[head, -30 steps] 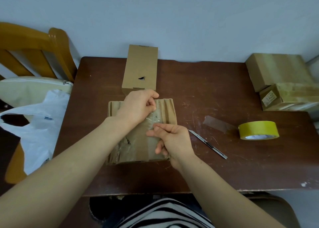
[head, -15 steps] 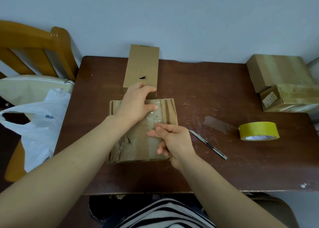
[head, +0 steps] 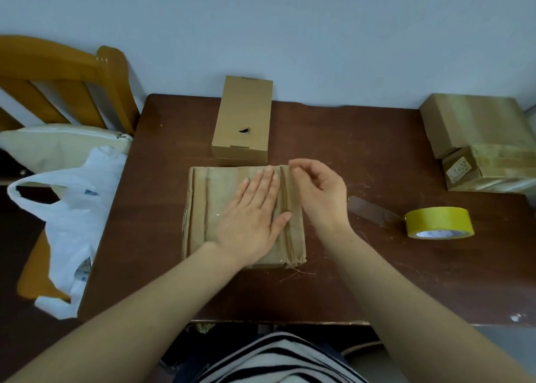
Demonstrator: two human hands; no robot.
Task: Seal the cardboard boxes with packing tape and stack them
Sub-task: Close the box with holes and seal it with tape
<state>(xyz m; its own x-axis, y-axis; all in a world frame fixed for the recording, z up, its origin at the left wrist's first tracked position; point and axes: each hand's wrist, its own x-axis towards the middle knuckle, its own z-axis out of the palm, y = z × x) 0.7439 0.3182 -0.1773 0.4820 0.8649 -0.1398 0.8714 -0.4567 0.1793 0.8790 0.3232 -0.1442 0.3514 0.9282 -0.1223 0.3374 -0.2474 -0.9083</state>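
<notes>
A flat, creased cardboard box [head: 203,208] with clear tape on its top lies in the middle of the dark wooden table [head: 362,281]. My left hand [head: 255,217] presses flat on the taped top, fingers straight. Just right of it, over the box's right edge, my right hand [head: 319,191] hovers with loosely curled fingers and holds nothing. A yellow roll of packing tape [head: 439,222] sits to the right with a loose strip of tape [head: 371,210] stuck down on the table. A tall narrow box [head: 243,118] stands behind.
Two taped boxes [head: 478,127] [head: 490,169] sit stacked at the far right edge. A wooden chair [head: 58,78] with a cushion and a white plastic bag [head: 72,208] stands left of the table. The utility knife is hidden behind my right arm.
My left hand has gone from pinching the tape at the box's far edge to lying flat on top. My right hand let go of the tape and rose to the box's right edge.
</notes>
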